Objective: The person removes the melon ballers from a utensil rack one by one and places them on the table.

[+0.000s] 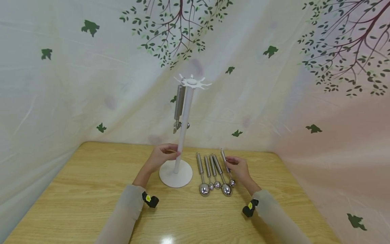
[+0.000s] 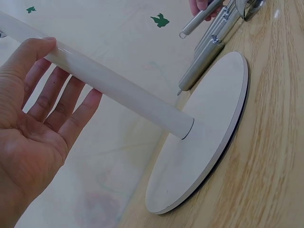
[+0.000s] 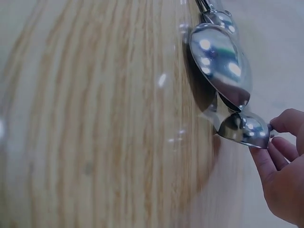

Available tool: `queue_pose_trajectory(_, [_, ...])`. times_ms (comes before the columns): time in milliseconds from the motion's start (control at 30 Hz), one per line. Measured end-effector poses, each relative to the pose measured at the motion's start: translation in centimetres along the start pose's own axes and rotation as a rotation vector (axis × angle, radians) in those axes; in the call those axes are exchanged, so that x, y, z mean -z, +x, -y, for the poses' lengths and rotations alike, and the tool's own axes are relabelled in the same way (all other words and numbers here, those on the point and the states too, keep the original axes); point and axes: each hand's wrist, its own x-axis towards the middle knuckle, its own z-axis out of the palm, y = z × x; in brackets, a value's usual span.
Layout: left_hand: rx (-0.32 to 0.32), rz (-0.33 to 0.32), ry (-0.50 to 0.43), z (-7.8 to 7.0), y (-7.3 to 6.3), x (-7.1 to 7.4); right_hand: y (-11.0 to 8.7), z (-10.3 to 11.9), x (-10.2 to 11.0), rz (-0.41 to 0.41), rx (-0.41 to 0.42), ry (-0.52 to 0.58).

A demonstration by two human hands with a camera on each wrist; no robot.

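My left hand holds the white pole of a utensil stand, its thumb on one side and its fingers on the other. The stand's round base rests on the wooden table. At right, my right hand pinches the handle of a metal scoop with a small round bowl, at the end of a row of utensils. In the right wrist view, that scoop's bowl is beside a larger oval-bowled spoon. The scoop's handle is mostly hidden there.
Several metal spoons and scoops lie side by side right of the base, bowls towards me. A metal-handled utensil hangs from the stand's hooked top. A printed curtain stands behind the table.
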Motion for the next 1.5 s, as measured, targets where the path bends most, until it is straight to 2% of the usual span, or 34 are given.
queue_pose_trajectory(567, [0.001, -0.004, 0.020, 0.2, 0.0, 0.0, 0.0, -0.3, -0.9, -0.006, -0.023, -0.165])
queue_pose_trajectory(967, [0.000, 0.001, 0.026, 0.1, 0.1, 0.1, -0.2, 0.5, -1.3, -0.029, -0.024, -0.231])
queue_pose_trajectory(1233, [0.000, 0.001, 0.038, 0.2, 0.1, 0.1, -0.3, 0.3, -1.2, -0.020, -0.027, -0.234])
queue_pose_trajectory(1500, [-0.003, 0.001, 0.031, 0.2, 0.1, 0.1, -0.5, 0.3, -0.5, 0.034, -0.055, -0.215])
